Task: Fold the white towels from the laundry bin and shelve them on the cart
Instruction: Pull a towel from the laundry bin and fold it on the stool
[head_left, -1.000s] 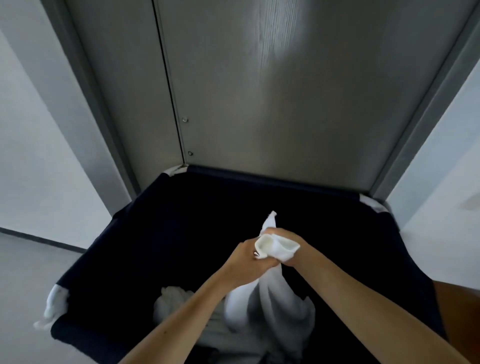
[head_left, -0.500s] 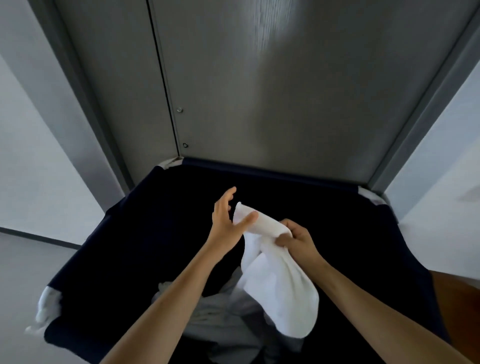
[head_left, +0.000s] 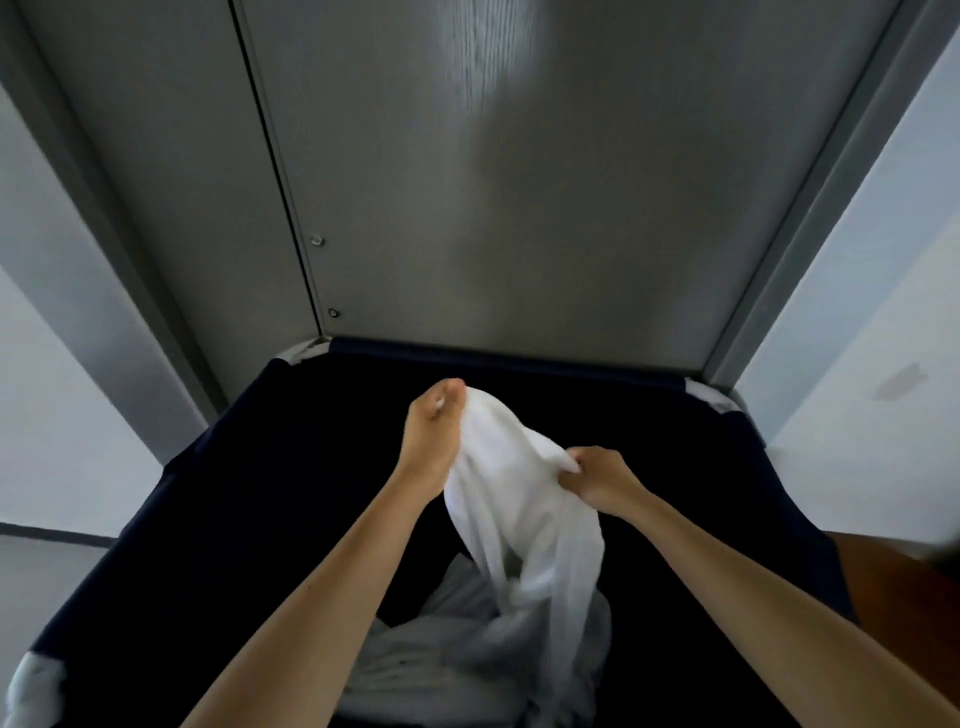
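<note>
pile (head_left: 415, 654): nearest us, under our forearms, more white cloth lies bunched at the bottom of the bin.
tail risk: the towel (head_left: 519, 509) hangs down into that pile. We can't tell if it only touches or is tangled. A fast lift could drag a second piece up and over the side.
right hand (head_left: 597, 478): fingers curled, gripping a bunched fold partway along the towel.
left hand (head_left: 431, 436): higher and farther out, pinching the top end between thumb and fingers.
grip risk: neither hold looks like a true corner to us. Folding from here would likely go skewed, and the small left pinch could slip on a shake-out.
towel look: white, thin, limp. It humps between our hands, then drops in a loose twist. It is unfolded and held in the air over the inside of the bin.
bin (head_left: 260, 467): dark navy fabric walls, with white showing at the corners.
panel (head_left: 519, 182): grey metal, right behind the far rim.
cart: we can't pick it out. The brown surface (head_left: 909, 587) at the right edge is unclear.
</note>
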